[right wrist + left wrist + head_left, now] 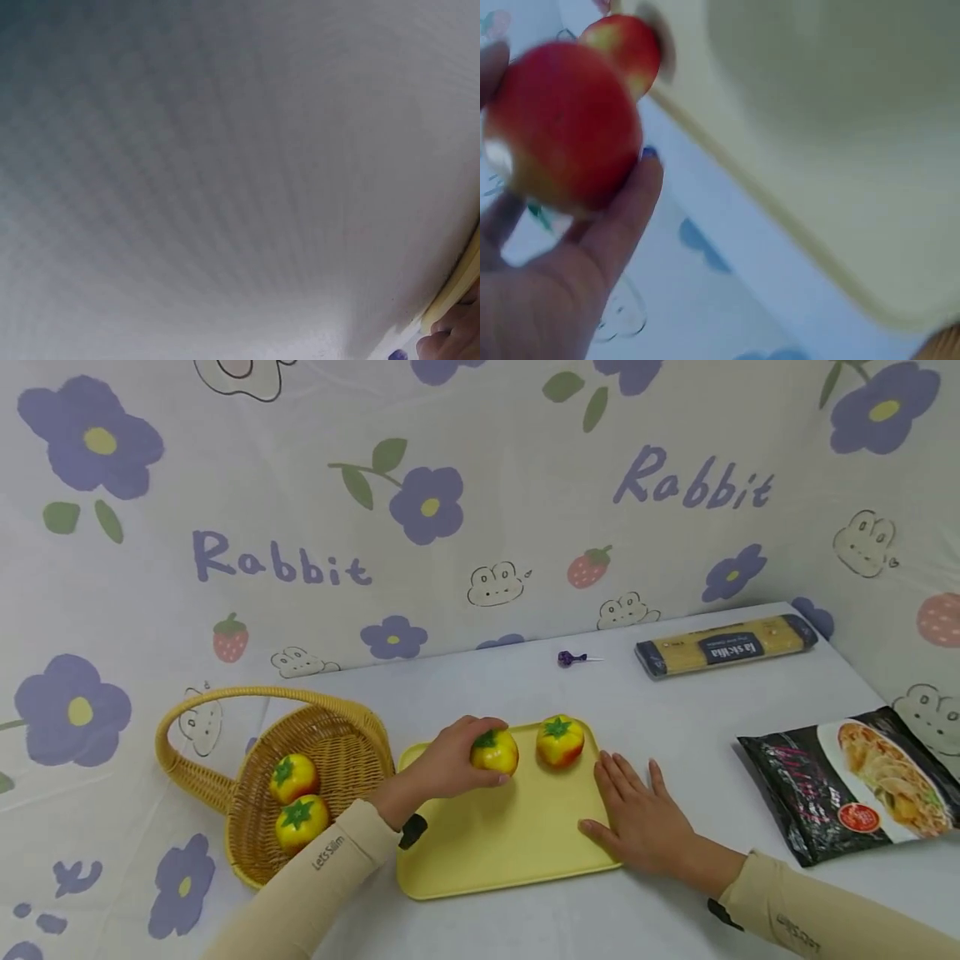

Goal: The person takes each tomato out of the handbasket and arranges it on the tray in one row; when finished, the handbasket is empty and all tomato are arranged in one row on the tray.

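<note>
Head view: left hand has fingers and thumb clamped around a yellow-red fruit, over the left-of-centre far part of the yellow tray. Second fruit sits on the tray, far right corner, just beside the held one. Right hand at the tray's right rim, fingers straight, thumb spread. Wicker basket left of tray, two more fruits inside. Lollipop, pasta pack, black food bag on the surface, well apart from the basket.

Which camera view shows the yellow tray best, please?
The head view, showing most of the yellow tray. The left wrist view catches part, including one corner; the right wrist view, only a sliver of rim.
</note>
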`<state>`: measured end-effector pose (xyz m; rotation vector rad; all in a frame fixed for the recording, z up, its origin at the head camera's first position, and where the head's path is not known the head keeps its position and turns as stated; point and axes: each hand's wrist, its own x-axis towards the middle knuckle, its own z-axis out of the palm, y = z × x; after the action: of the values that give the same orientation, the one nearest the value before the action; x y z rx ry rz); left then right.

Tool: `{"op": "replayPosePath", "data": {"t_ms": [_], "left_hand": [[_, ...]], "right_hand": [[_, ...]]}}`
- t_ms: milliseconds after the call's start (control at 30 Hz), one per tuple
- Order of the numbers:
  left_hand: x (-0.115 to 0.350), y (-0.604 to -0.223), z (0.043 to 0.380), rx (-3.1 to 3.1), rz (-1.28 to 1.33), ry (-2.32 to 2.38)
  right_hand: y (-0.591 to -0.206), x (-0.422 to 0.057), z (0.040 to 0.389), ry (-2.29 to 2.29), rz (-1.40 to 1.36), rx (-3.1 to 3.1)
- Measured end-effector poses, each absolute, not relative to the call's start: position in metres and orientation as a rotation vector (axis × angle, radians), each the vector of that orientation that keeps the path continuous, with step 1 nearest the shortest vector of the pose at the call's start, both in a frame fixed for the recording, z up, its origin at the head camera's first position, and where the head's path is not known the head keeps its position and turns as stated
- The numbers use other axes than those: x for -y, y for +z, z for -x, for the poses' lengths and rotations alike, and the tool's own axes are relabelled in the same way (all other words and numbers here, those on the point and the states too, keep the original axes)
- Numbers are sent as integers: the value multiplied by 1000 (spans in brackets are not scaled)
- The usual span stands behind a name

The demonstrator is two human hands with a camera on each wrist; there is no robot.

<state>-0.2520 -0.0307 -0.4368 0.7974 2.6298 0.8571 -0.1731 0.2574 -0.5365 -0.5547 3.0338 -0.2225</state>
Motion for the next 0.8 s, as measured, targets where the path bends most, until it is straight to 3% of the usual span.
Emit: {"op": "replayPosePath", "data": {"t_ms": [267, 800], "left_hand": [[19, -467, 260, -2716, -577, 1074], [9, -499, 268, -2715, -454, 1103]], "right_hand": [[-535, -257, 173, -220, 558, -3043], [-535, -257, 173, -211, 551, -3047]]}}
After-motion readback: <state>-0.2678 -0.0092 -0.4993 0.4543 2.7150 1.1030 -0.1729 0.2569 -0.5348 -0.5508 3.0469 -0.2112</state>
